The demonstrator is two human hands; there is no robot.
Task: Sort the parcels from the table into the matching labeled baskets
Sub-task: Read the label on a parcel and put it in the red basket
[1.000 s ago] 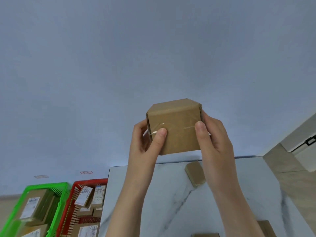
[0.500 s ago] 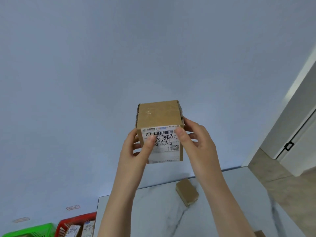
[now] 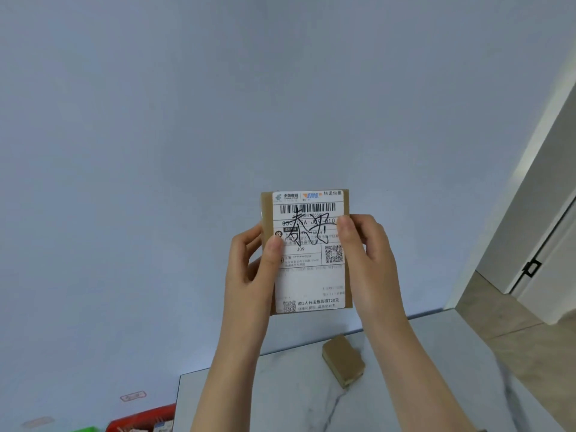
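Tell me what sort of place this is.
Probably a room set up for parcel sorting: a labelled parcel held by the left hand and right hand, a plain box on the marble table, a red basket left of the table.

Parcel btw left hand & right hand was matt brown cardboard w/ smooth white paper label. Below right hand, 2nd box was matt cardboard too, on glossy marble-look table; red basket below left hand looked plastic.

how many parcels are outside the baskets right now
2: the labelled parcel held between left hand and right hand; the plain parcel on the table. More may be hidden.
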